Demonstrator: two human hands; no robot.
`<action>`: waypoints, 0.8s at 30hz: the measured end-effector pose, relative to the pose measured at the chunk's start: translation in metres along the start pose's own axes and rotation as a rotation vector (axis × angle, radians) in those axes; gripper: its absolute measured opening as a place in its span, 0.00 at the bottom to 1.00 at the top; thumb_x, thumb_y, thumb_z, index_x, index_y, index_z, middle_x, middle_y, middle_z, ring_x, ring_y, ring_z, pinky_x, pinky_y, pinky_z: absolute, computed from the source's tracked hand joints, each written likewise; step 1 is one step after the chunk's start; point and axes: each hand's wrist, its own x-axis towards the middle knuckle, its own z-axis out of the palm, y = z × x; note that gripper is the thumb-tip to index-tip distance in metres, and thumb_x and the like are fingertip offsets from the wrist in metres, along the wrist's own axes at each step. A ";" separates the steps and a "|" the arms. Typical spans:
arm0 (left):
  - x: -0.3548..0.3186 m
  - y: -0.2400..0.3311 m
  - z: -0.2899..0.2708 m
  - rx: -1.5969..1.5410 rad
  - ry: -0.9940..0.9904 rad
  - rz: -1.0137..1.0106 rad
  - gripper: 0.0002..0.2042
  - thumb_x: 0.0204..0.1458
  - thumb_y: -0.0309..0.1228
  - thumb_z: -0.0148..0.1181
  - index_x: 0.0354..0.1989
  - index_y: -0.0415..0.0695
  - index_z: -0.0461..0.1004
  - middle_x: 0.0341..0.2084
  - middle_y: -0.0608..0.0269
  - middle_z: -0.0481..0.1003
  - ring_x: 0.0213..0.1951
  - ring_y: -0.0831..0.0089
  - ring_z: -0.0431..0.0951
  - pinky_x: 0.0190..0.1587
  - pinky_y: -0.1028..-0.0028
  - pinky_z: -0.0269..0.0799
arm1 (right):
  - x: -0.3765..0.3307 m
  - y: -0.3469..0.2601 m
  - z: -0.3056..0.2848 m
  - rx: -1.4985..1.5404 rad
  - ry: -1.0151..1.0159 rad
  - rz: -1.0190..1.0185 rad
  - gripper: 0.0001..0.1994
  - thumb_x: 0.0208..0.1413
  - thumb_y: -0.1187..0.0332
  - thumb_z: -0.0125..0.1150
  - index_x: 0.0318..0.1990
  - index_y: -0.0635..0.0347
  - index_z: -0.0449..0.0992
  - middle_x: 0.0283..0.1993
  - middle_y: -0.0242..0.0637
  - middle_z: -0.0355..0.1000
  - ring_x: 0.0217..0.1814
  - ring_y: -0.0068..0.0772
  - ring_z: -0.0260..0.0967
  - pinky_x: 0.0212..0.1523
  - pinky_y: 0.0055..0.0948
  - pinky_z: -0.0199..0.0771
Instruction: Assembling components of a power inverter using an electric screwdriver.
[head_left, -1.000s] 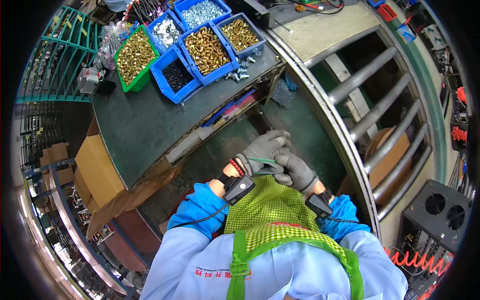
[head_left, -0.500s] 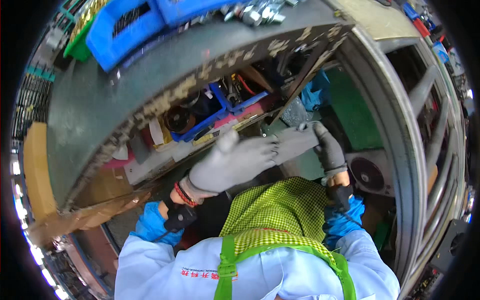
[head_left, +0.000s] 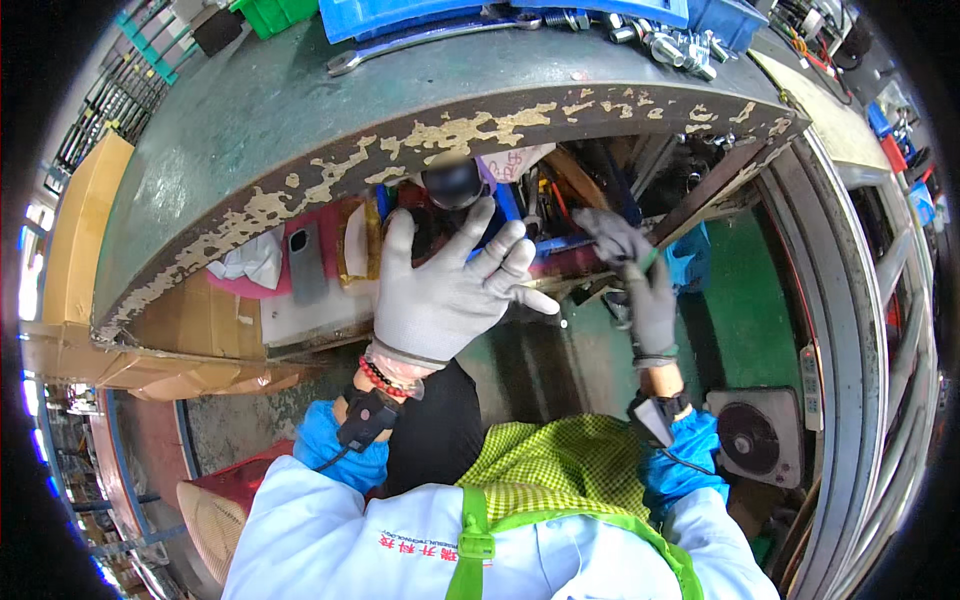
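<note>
Head view: my left hand is spread wide, fingers well apart with nothing held, pointing up toward a dark round thing by the bench edge; I cannot tell whether they touch. My right hand, blurred, seems to pinch a limp grey cloth at its fingertips. This cloth lies just beyond them, up and to the left, its long axis slanting down toward my right hand, much the nearer of the two.

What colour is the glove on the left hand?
The glove is pale grey, best seen in the head view.
</note>
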 end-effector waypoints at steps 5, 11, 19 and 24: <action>0.013 -0.015 -0.026 -0.164 -0.106 0.032 0.30 0.69 0.50 0.26 0.70 0.41 0.58 0.68 0.54 0.63 0.70 0.59 0.62 0.74 0.46 0.41 | 0.019 0.039 0.048 -0.611 -0.122 0.036 0.14 0.60 0.65 0.55 0.50 0.63 0.75 0.45 0.57 0.77 0.46 0.60 0.75 0.46 0.46 0.75; 0.008 -0.031 -0.050 -0.066 0.128 0.019 0.24 0.71 0.42 0.36 0.66 0.38 0.64 0.57 0.54 0.75 0.60 0.59 0.75 0.68 0.53 0.62 | 0.045 0.070 0.043 -0.404 -0.188 -0.001 0.13 0.60 0.63 0.52 0.41 0.59 0.80 0.41 0.54 0.78 0.44 0.57 0.77 0.43 0.48 0.75; 0.051 -0.066 -0.083 -0.161 0.547 0.110 0.14 0.68 0.34 0.48 0.51 0.36 0.71 0.40 0.59 0.79 0.37 0.71 0.81 0.60 0.63 0.72 | 0.040 0.021 0.017 -0.866 -0.325 -0.141 0.22 0.52 0.67 0.63 0.54 0.61 0.70 0.45 0.58 0.76 0.47 0.60 0.74 0.46 0.50 0.74; 0.057 -0.086 -0.088 0.146 0.668 0.028 0.12 0.67 0.35 0.50 0.51 0.42 0.72 0.41 0.60 0.78 0.41 0.71 0.79 0.58 0.65 0.73 | 0.005 -0.026 0.018 -0.059 -0.101 -0.196 0.31 0.56 0.52 0.65 0.60 0.64 0.69 0.51 0.59 0.73 0.55 0.58 0.72 0.56 0.42 0.71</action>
